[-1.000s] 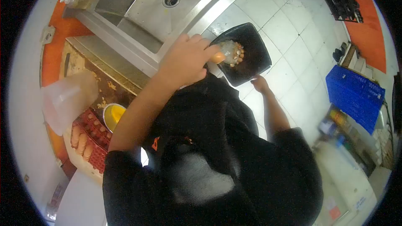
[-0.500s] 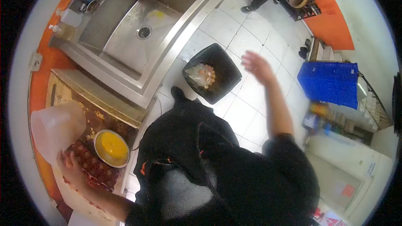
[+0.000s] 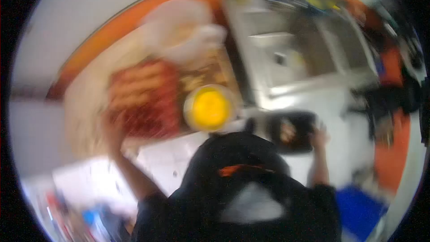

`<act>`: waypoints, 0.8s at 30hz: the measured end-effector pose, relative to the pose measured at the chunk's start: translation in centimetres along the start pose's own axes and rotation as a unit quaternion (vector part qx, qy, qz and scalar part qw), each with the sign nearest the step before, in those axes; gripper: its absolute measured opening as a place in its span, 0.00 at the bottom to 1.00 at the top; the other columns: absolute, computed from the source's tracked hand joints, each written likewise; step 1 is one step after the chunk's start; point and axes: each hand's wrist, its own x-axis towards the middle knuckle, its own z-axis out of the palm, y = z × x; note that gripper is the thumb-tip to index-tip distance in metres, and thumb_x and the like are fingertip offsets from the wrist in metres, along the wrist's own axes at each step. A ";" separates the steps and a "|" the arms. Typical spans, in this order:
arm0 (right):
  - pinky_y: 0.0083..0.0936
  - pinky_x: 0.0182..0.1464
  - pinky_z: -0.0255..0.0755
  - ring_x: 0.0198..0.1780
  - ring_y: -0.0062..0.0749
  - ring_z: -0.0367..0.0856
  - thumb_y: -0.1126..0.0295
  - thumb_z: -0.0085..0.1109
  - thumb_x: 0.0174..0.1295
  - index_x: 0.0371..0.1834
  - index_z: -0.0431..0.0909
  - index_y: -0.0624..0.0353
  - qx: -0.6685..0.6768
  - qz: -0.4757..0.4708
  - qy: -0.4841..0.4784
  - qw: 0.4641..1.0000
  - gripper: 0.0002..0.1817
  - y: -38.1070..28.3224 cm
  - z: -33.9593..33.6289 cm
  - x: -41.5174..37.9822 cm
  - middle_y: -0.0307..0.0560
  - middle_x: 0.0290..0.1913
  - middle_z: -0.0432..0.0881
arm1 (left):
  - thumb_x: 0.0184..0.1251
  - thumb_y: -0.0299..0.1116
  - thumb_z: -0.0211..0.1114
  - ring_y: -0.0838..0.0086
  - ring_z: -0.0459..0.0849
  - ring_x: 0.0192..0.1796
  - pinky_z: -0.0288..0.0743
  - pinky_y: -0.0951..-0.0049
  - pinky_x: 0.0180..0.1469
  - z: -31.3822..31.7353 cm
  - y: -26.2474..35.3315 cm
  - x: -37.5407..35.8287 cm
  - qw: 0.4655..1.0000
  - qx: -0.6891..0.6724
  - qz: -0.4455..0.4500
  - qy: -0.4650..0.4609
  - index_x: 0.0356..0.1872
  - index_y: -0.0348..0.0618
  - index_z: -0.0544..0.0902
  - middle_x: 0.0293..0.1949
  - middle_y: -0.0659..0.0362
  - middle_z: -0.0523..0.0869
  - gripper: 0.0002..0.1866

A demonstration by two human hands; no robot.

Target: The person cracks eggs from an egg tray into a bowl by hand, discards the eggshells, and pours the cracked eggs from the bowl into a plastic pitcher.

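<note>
The view is smeared by motion. My left hand (image 3: 114,127) is at the left edge of a red egg tray (image 3: 152,125); its fingers are too blurred to read. Rows of brown eggs (image 3: 141,87) sit in the tray's upper part. To the right of the tray stands a round metal bowl (image 3: 189,120) with yellow beaten egg or yolks (image 3: 209,107) in it. My right hand (image 3: 319,136) hangs beside the black bin (image 3: 301,145), its fingers seemingly apart and nothing visible in them. Pale eggshells (image 3: 287,132) lie inside the bin.
A translucent white bucket (image 3: 174,22) stands behind the tray on the worktop (image 3: 85,107). The steel sink (image 3: 268,58) is to the right. Another person (image 3: 389,101) in dark clothes stands at the far right. A blue crate (image 3: 358,210) is at lower right.
My view has swung left toward the worktop, so the tray and bowl now sit nearer the middle. My left hand has shifted to the tray's left edge; my right hand remains by the bin.
</note>
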 end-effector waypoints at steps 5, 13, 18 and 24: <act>0.42 0.68 0.61 0.68 0.54 0.65 0.58 0.60 0.65 0.70 0.62 0.65 0.356 -0.034 0.165 0.919 0.35 -8.5 3.0 6.1 0.65 0.65 0.68 | 0.53 0.29 0.72 0.54 0.78 0.46 0.71 0.58 0.50 -3.2 -1.7 -2.6 0.986 0.073 0.006 0.152 0.46 0.40 0.80 0.41 0.49 0.82 0.18; 0.33 0.55 0.71 0.59 0.45 0.73 0.78 0.59 0.59 0.59 0.72 0.63 0.455 -0.288 0.311 0.783 0.22 -27.0 -20.1 7.3 0.56 0.58 0.73 | 0.53 0.29 0.72 0.58 0.75 0.55 0.67 0.58 0.59 0.3 -4.8 -4.5 0.992 0.002 -0.047 0.119 0.49 0.43 0.79 0.48 0.53 0.81 0.20; 0.43 0.59 0.70 0.55 0.50 0.76 0.72 0.64 0.53 0.51 0.80 0.57 0.473 -0.476 0.150 0.726 0.19 -42.5 -30.7 2.4 0.55 0.49 0.80 | 0.51 0.33 0.71 0.52 0.72 0.60 0.62 0.49 0.64 4.1 -0.8 -2.3 0.986 0.078 0.116 0.092 0.56 0.47 0.78 0.57 0.52 0.78 0.26; 0.44 0.46 0.73 0.42 0.52 0.80 0.68 0.53 0.55 0.36 0.81 0.60 0.393 -0.592 0.199 0.674 0.11 -51.0 -34.6 -3.8 0.60 0.37 0.80 | 0.64 0.42 0.60 0.48 0.70 0.67 0.58 0.51 0.71 4.9 -2.9 3.2 0.947 0.127 0.289 0.058 0.63 0.43 0.76 0.64 0.47 0.75 0.26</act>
